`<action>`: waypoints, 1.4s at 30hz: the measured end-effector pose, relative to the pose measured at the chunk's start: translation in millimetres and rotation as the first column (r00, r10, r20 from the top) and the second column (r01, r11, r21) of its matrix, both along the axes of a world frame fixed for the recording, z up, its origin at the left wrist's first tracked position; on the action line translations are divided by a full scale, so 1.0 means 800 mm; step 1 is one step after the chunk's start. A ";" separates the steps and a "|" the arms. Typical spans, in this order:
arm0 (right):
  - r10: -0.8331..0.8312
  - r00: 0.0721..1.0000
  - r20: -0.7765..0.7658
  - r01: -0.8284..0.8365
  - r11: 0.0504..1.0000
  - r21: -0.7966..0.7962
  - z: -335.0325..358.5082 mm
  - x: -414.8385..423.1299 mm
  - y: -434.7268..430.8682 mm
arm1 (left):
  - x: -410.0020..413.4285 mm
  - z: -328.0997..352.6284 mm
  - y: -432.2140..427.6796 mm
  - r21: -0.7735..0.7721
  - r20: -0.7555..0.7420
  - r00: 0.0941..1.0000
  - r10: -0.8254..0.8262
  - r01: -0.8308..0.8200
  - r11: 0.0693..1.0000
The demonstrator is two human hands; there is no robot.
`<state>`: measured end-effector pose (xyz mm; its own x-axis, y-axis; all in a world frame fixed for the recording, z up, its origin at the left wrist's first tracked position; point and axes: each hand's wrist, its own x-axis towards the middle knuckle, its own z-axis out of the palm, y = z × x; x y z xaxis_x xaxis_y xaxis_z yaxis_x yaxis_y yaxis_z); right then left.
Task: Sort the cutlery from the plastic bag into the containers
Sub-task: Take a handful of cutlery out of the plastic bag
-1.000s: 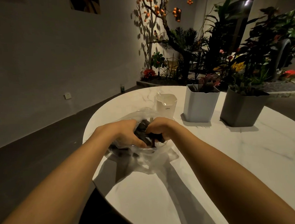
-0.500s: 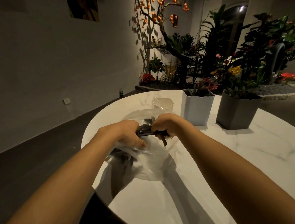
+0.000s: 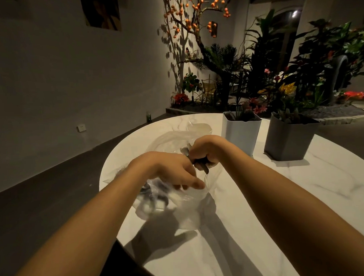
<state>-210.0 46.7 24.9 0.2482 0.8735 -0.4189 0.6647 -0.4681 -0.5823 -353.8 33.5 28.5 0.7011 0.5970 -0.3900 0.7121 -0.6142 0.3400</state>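
Observation:
A clear plastic bag (image 3: 180, 209) with dark cutlery inside lies on the white marble table (image 3: 264, 228). My left hand (image 3: 170, 169) holds the bag's upper edge, thumb pressed on the plastic. Just behind it my right hand (image 3: 204, 151) is fisted round a bundle of dark-handled cutlery (image 3: 201, 164), with metal ends sticking up beside the knuckles. Three containers stand behind: a clear one (image 3: 199, 127), a white one (image 3: 240, 133) with a fork in it, and a grey one (image 3: 287, 139). The cutlery left in the bag is blurred.
The round table's edge curves close on the left, with dark floor beyond. A bed of plants and flowers fills the background behind the containers. Bare tabletop stretches to the right and in front of the bag.
My right hand has lifted its bundle of cutlery up out of the bag mouth. My left hand has pulled the bag slightly down and toward me.

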 end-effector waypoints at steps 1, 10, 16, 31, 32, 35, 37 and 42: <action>0.006 1.000 -0.002 -0.006 1.000 0.003 0.000 0.000 0.000 | 0.007 -0.003 -0.007 -0.052 0.004 1.000 -0.020 0.021 0.998; -0.016 0.993 -0.117 0.008 0.998 -0.065 -0.020 0.010 -0.016 | 0.018 -0.038 -0.010 -0.189 0.006 1.000 -0.008 0.010 0.982; -0.026 0.997 -0.079 0.017 0.994 -0.107 -0.005 0.026 -0.019 | 0.013 -0.042 -0.001 -0.183 0.011 0.998 0.056 -0.053 0.982; 0.127 0.992 -0.003 -0.126 0.976 -0.180 0.051 0.083 -0.092 | 0.035 -0.028 -0.025 -0.053 0.024 0.987 0.160 -0.159 0.986; 0.129 0.991 -0.020 -0.131 0.976 -0.173 0.056 0.088 -0.101 | 0.038 -0.024 -0.030 -0.061 0.030 0.985 0.170 -0.168 0.984; 0.151 0.987 -0.054 -0.158 0.973 -0.168 0.072 0.102 -0.130 | 0.047 -0.016 -0.045 -0.210 0.053 0.975 0.215 -0.200 0.957; 0.179 0.982 -0.056 -0.187 0.967 -0.176 0.080 0.110 -0.147 | 0.053 -0.012 -0.054 -0.306 0.024 0.979 0.203 -0.186 0.934; 0.251 0.967 -0.048 -0.256 0.953 -0.164 0.089 0.131 -0.176 | 0.068 -0.003 -0.078 -0.460 -0.021 0.985 0.171 -0.161 0.873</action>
<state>-105.5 -94.4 96.2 0.0143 0.8232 -0.5676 0.7596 -0.3781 -0.5292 -299.5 -29.1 25.8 0.6179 0.4628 -0.6356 0.7800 -0.2593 0.5695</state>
